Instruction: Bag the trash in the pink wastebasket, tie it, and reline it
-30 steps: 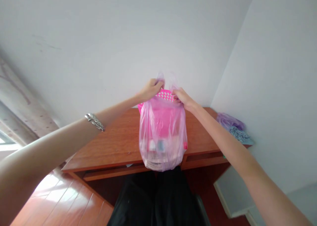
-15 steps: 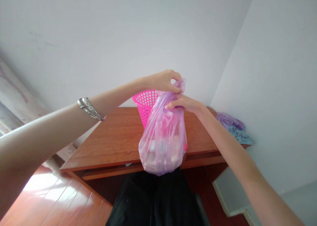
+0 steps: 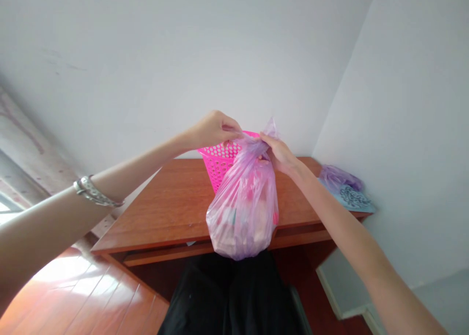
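A filled, translucent purple plastic bag (image 3: 242, 212) hangs in front of me at the table's front edge, its neck gathered and twisted at the top. My left hand (image 3: 217, 128) pinches one end of the bag's top and draws it out to the left. Closed around the neck is my right hand (image 3: 277, 151), with a loose tip of plastic sticking up above its thumb. Pale and reddish contents show dimly through the bag; I cannot make out what they are. Behind the bag stands a pink perforated basket (image 3: 216, 166), partly hidden by it and by my left hand.
The brown wooden table (image 3: 164, 203) stands against the wall. At its right end lie a crumpled purple plastic bag (image 3: 340, 177) and a light blue item (image 3: 353, 197) with a dark pattern. A patterned curtain (image 3: 29, 144) hangs at the left. My black-trousered legs are below.
My left hand has moved left, pulling one end of the bag's top away from the right hand. My right hand has turned and now grips the neck with its thumb on top.
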Demonstrator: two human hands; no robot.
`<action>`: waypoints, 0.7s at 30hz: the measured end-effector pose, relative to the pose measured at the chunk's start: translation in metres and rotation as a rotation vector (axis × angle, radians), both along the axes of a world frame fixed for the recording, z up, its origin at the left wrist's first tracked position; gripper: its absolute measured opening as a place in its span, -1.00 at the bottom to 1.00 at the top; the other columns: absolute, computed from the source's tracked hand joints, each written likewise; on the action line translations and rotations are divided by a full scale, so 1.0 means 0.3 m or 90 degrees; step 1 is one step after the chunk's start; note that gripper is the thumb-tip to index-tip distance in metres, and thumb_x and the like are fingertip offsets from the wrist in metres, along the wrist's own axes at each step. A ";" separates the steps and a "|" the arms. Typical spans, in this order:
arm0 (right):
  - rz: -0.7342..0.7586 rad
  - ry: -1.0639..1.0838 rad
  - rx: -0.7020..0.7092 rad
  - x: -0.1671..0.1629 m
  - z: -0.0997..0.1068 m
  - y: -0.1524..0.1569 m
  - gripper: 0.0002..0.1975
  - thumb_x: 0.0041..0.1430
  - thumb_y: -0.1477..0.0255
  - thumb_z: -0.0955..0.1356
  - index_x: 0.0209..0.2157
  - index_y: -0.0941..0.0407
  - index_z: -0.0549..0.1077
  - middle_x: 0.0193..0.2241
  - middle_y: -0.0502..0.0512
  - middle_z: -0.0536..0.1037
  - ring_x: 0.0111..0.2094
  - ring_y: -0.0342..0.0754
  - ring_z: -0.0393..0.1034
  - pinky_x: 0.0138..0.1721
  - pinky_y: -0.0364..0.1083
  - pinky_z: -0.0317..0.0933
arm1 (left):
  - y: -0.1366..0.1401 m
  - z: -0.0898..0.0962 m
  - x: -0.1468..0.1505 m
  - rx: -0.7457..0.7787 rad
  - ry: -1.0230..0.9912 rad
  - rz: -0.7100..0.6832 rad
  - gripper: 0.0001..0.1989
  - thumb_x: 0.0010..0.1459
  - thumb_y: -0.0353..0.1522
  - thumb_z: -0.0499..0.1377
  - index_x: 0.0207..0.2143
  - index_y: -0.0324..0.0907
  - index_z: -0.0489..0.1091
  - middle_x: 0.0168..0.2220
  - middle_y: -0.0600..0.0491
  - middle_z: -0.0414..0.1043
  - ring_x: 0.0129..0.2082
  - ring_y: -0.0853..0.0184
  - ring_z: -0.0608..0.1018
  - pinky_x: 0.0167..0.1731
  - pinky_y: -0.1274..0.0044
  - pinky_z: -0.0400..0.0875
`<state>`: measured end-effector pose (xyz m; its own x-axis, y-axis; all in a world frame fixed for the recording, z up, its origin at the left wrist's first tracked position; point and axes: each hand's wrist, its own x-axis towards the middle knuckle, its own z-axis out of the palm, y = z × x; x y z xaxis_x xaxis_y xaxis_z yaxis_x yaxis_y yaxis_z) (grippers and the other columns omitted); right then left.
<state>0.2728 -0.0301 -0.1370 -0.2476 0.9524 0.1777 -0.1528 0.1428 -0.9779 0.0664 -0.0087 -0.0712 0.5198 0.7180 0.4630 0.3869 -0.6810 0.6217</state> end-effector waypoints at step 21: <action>0.157 -0.312 0.416 0.087 0.047 -0.121 -0.69 0.27 0.22 0.28 -0.31 0.14 0.54 -0.16 0.11 0.44 -0.12 -0.08 0.35 -0.03 -0.09 0.23 | -0.081 -0.160 0.059 -0.302 -0.131 -0.134 -0.91 -0.11 -0.41 0.02 -0.61 -0.19 0.24 -0.50 -0.03 0.39 -0.39 0.25 0.48 -0.28 0.41 0.43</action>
<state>0.2989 -0.0665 -0.1227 -0.6268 0.6050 0.4910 0.1658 0.7193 -0.6746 0.0839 -0.0330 -0.1191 0.6074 0.7629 0.2215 0.1103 -0.3571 0.9275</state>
